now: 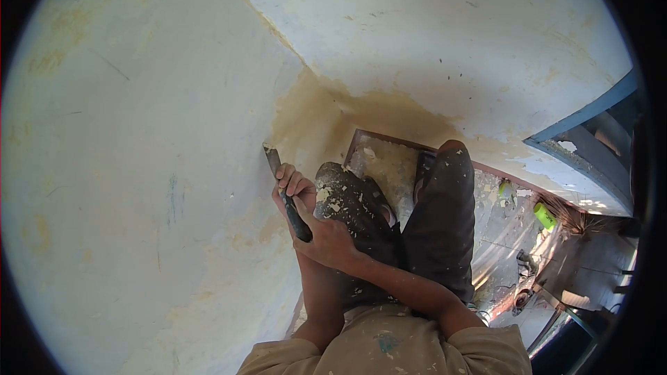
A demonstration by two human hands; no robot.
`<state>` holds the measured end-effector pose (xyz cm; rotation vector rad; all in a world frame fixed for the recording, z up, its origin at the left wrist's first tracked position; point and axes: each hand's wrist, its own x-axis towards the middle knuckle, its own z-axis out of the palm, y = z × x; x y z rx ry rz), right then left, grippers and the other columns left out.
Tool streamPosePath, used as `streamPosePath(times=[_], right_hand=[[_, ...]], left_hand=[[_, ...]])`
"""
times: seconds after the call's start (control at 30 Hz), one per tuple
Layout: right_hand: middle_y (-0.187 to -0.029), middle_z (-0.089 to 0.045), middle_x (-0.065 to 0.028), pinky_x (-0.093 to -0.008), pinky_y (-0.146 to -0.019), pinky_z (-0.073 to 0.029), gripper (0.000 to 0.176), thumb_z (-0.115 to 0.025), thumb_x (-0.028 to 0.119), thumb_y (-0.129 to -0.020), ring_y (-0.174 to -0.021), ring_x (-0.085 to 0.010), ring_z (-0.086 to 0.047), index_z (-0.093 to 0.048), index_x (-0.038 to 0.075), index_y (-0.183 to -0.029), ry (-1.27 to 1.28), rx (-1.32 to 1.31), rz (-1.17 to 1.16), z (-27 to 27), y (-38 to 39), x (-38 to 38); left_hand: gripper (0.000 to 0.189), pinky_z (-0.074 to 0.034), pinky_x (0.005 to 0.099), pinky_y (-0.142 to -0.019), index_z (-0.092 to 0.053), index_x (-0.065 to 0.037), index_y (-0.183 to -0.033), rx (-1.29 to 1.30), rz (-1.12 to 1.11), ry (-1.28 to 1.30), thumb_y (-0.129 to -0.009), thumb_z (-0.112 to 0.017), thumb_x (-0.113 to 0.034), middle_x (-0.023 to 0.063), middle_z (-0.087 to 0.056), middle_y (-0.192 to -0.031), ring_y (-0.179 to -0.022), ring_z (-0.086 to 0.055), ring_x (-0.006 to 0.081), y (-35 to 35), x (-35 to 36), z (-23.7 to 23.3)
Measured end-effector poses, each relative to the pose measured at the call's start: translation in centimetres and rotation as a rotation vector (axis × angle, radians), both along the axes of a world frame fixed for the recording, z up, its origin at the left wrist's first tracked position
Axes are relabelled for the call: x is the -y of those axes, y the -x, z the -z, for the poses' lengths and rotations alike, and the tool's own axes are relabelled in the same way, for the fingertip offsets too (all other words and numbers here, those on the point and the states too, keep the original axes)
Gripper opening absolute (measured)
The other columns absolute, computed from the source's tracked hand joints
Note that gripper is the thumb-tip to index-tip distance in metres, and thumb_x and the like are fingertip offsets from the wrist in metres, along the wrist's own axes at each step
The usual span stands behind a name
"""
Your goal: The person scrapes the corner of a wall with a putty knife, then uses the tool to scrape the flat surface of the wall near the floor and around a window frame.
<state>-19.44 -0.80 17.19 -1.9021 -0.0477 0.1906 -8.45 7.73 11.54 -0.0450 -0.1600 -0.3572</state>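
A scraper (272, 157) with a long dark handle leans against the pale wall (160, 132) on the left, its blade tip at the edge of a yellowish bare patch (299, 111). My left hand (294, 182) has its fingers wrapped round the upper part of the tool, just below the blade. Lower down, my right hand (328, 237) grips the handle, one finger stretched along it. Pale flakes lie on the dark trousers (361, 229) over my bent knees.
Two walls meet in a corner ahead. Between my legs is a flake-strewn floor corner (389, 167). At the right are a blue frame (587, 114), a bright green container (544, 216), a bristly broom (575, 221), sandals (522, 298) and a metal-legged object (566, 312).
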Motion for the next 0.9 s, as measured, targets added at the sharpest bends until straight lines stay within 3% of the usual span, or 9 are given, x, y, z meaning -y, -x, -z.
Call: streamPosePath(times=[0.27,0.3,0.4,0.43,0.53,0.67,0.77,0.87,0.9], right_hand=[[-0.067,-0.063,-0.0186,-0.0433,-0.063,-0.053,0.083,-0.064,0.033,-0.075,-0.063,-0.0357,-0.065,-0.029,0.004,-0.145,0.202,0.086,0.111,-0.2,-5.3,1.6],[-0.066,-0.063,-0.0182,-0.0428,-0.062,-0.053,0.083,-0.064,0.034,-0.075,-0.063,-0.0353,-0.065,-0.029,0.004,-0.145,0.241,0.114,0.137,-0.2,-5.9,1.9],[-0.065,-0.063,-0.0169,-0.0427,-0.062,-0.053,0.083,-0.064,0.033,-0.075,-0.062,-0.034,-0.065,-0.03,0.004,-0.144,0.263,0.112,0.188,-0.6,-6.9,3.2],[-0.068,-0.063,-0.0204,-0.0452,-0.066,-0.052,0.082,-0.066,0.033,-0.076,-0.067,-0.0366,-0.064,-0.031,0.003,-0.143,0.284,0.132,0.191,-0.8,-6.5,3.6],[-0.068,-0.063,-0.0193,-0.0447,-0.066,-0.052,0.082,-0.066,0.035,-0.077,-0.066,-0.0351,-0.065,-0.032,0.002,-0.143,0.357,0.148,0.1,0.0,-5.0,3.8],[-0.071,-0.064,-0.0178,-0.0445,-0.069,-0.053,0.07,-0.06,0.04,-0.083,-0.07,-0.036,-0.066,-0.036,0.011,-0.142,0.124,0.208,-0.229,2.9,-1.5,5.4],[-0.077,-0.066,-0.0177,-0.045,-0.077,-0.051,0.063,-0.058,0.042,-0.086,-0.083,-0.037,-0.065,-0.042,0.013,-0.139,0.012,0.012,-0.227,5.9,0.3,9.0],[-0.083,-0.067,-0.0171,-0.0454,-0.083,-0.048,0.058,-0.058,0.043,-0.085,-0.091,-0.0362,-0.063,-0.05,0.011,-0.132,0.217,-0.003,-0.055,9.5,-0.5,10.4],[-0.085,-0.067,-0.0176,-0.0456,-0.084,-0.048,0.056,-0.058,0.043,-0.085,-0.091,-0.0364,-0.063,-0.051,0.01,-0.13,0.164,-0.026,-0.038,9.4,-1.0,10.7]], left_hand=[[0.01,-0.042,0.0225,-0.052,-0.049,-0.003,-0.089,-0.069,0.115,0.008,-0.081,-0.045,0.002,0.0017,-0.05,-0.071,-0.055,-0.049,0.0122,-6.0,2.9,-0.5],[0.01,-0.044,0.0233,-0.054,-0.052,-0.002,-0.095,-0.035,0.193,-0.067,-0.09,-0.044,-0.006,0.0026,-0.052,-0.074,-0.056,-0.05,0.0123,-7.1,3.2,-1.0],[0.023,-0.047,0.0243,-0.057,-0.053,-0.002,-0.106,-0.199,0.122,-0.818,-0.098,-0.046,-0.022,0.0044,-0.056,-0.08,-0.058,-0.052,0.0127,-7.1,3.3,-3.8],[0.038,-0.05,0.0253,-0.058,-0.049,-0.002,-0.117,-0.129,0.006,-1.178,-0.098,-0.049,-0.035,0.0058,-0.059,-0.085,-0.061,-0.054,0.0126,-5.2,4.0,-5.6],[0.038,-0.05,0.0255,-0.055,-0.046,-0.002,-0.119,-0.004,-0.061,-1.612,-0.097,-0.052,-0.032,0.0061,-0.059,-0.086,-0.063,-0.055,0.0119,-0.6,4.1,-7.4],[0.031,-0.047,0.0243,-0.047,-0.046,-0.002,-0.114,0.012,-0.261,-1.893,-0.098,-0.049,-0.028,0.006,-0.058,-0.083,-0.06,-0.056,0.0099,3.8,-0.2,-4.8],[0.026,-0.046,0.0234,-0.044,-0.047,-0.004,-0.106,0.012,-0.279,-2.152,-0.099,-0.045,-0.029,0.0041,-0.057,-0.079,-0.055,-0.054,0.0082,6.0,-1.8,-5.4],[0.029,-0.041,0.0229,-0.041,-0.05,-0.003,-0.102,0.006,-0.252,-2.286,-0.099,-0.045,-0.032,0.0018,-0.053,-0.072,-0.051,-0.049,0.0068,6.0,-2.0,-6.8],[0.031,-0.04,0.0233,-0.041,-0.05,-0.003,-0.104,0.0,-0.226,-2.298,-0.099,-0.045,-0.032,0.0019,-0.053,-0.071,-0.05,-0.047,0.0068,5.5,-2.0,-7.3]])
